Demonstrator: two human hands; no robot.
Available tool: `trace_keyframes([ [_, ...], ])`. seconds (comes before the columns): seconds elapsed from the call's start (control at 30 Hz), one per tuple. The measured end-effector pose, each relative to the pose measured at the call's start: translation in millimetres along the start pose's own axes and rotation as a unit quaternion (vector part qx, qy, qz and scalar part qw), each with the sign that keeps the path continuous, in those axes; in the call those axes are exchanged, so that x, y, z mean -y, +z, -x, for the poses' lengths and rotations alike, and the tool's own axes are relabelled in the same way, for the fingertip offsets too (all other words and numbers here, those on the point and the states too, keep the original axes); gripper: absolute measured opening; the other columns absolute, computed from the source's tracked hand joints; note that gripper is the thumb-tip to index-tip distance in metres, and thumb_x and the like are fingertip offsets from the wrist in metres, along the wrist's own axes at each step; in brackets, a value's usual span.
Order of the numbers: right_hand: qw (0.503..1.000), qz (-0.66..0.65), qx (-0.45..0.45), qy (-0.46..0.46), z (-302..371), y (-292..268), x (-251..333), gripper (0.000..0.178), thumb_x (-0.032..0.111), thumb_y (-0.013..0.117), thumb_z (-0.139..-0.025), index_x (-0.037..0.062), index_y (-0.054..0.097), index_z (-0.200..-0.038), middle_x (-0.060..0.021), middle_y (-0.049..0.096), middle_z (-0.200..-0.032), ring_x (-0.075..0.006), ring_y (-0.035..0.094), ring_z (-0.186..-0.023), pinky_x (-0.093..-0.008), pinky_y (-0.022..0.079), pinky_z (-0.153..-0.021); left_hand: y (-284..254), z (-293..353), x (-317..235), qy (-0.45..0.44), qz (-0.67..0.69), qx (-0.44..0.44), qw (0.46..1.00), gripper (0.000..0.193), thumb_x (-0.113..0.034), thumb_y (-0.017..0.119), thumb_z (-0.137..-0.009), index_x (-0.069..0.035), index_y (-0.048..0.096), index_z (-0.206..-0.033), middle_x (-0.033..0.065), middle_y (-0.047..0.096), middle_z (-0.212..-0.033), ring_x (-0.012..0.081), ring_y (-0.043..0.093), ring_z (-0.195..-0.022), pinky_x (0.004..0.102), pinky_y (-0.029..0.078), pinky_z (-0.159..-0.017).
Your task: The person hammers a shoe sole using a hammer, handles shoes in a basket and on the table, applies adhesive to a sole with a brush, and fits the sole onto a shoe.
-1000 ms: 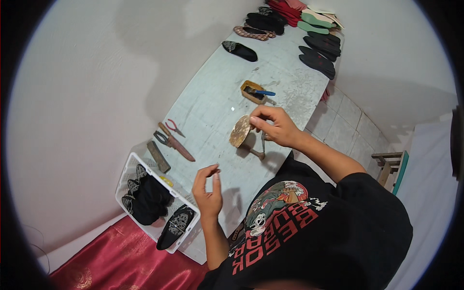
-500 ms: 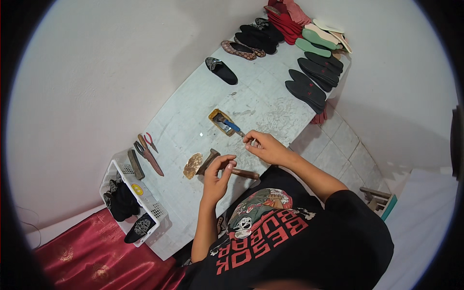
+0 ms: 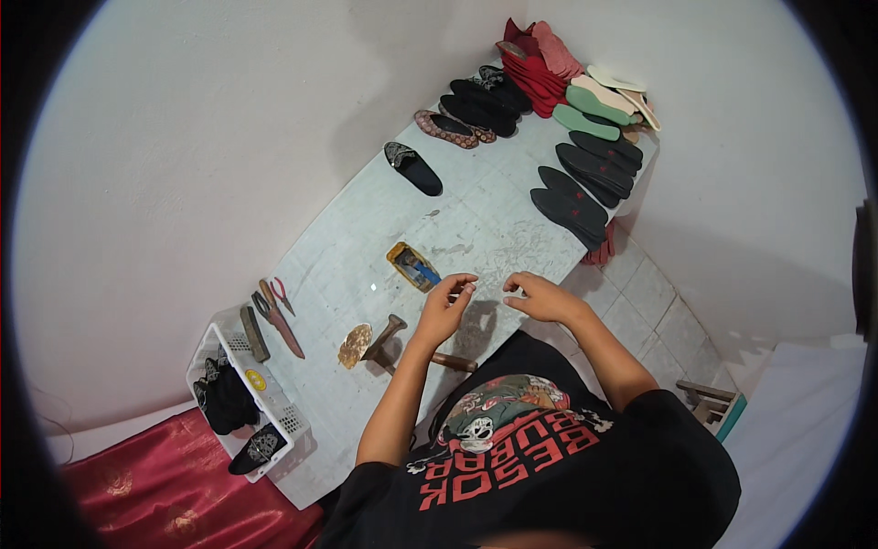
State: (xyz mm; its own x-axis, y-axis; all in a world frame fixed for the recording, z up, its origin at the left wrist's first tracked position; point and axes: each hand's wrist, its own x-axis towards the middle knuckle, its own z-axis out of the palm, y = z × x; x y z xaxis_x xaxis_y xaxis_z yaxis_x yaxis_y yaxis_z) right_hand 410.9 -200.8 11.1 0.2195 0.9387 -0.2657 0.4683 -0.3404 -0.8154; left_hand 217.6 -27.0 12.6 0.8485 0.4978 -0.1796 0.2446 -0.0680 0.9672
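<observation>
My left hand (image 3: 444, 308) hovers above the table with its fingers stretched forward, thumb apart, and nothing visible in it. To its right, my right hand (image 3: 540, 298) is also raised, fingers loosely bent and apart, holding nothing visible. Just beyond my left fingertips lies a small yellow tray (image 3: 396, 257) with a blue-handled brush (image 3: 423, 273) in it. Under my left forearm is a hammer with a dark metal head and a wooden handle (image 3: 455, 363); the forearm hides part of it. A brown-stained round patch (image 3: 355, 346) is beside the hammer head.
Pliers (image 3: 283, 296) and a brown-bladed tool (image 3: 286, 335) lie left, near a white basket (image 3: 293, 416) of black shoes. A single black shoe (image 3: 416, 170) sits farther back. Dark soles (image 3: 572, 215), green insoles (image 3: 585, 122), red pieces (image 3: 530, 80) and more shoes (image 3: 482, 107) line the far end.
My right hand has moved right, away from the brush handle. My left hand has moved forward and right, from over the hammer toward the tray. The view has shifted slightly.
</observation>
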Motion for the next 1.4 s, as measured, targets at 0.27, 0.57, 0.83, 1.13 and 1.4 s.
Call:
trace_keyframes([
  [0.27,0.996,0.063,-0.029,0.048,-76,4,-94,0.052,0.029,0.076,-0.088,0.0027,0.061,-0.130,-0.0262,0.058,-0.131,-0.0420,0.057,-0.122,-0.0465,0.048,-0.104,26,-27,28,-0.033,0.005,0.074,0.997,0.028,-0.019,0.061,-0.104,-0.004,0.066,-0.127,0.0066,0.069,-0.105,0.0123,0.062,-0.088,0.0302,0.052,-0.076],
  [0.57,0.966,0.205,-0.158,0.023,-352,-96,-81,0.063,0.012,0.071,-0.083,0.0048,0.050,-0.142,-0.0177,0.052,-0.140,-0.0433,0.056,-0.121,-0.0496,0.049,-0.106,42,-51,28,-0.104,0.049,0.008,0.993,0.029,-0.018,0.061,-0.105,-0.004,0.064,-0.131,0.0039,0.070,-0.113,0.0117,0.063,-0.103,0.0290,0.050,-0.090],
  [0.83,0.935,0.304,-0.175,0.050,-413,-91,-116,0.058,0.005,0.069,-0.086,0.0069,0.047,-0.140,-0.0261,0.052,-0.137,-0.0433,0.056,-0.128,-0.0506,0.050,-0.104,47,-72,51,-0.139,0.121,-0.065,0.981,0.029,-0.018,0.060,-0.106,-0.005,0.063,-0.132,0.0011,0.068,-0.108,0.0098,0.061,-0.100,0.0269,0.049,-0.088],
  [1.13,0.982,-0.046,-0.179,0.047,-419,-135,-155,0.049,0.024,0.079,-0.089,0.0060,0.052,-0.125,-0.0170,0.069,-0.105,-0.0309,0.072,-0.082,-0.0431,0.060,-0.070,29,-127,42,-0.130,0.083,-0.018,0.988,0.029,-0.017,0.060,-0.106,-0.003,0.063,-0.131,0.0018,0.069,-0.108,0.0100,0.061,-0.098,0.0273,0.050,-0.088],
  [1.4,0.890,-0.425,-0.117,0.114,-428,-143,-146,0.036,0.028,0.071,-0.098,0.0080,0.063,-0.127,-0.0078,0.070,-0.095,-0.0151,0.068,-0.058,-0.0308,0.055,-0.049,24,-151,29,-0.109,0.092,0.001,0.990,0.029,-0.015,0.059,-0.105,-0.004,0.064,-0.132,0.0024,0.068,-0.108,0.0112,0.062,-0.101,0.0280,0.049,-0.091],
])
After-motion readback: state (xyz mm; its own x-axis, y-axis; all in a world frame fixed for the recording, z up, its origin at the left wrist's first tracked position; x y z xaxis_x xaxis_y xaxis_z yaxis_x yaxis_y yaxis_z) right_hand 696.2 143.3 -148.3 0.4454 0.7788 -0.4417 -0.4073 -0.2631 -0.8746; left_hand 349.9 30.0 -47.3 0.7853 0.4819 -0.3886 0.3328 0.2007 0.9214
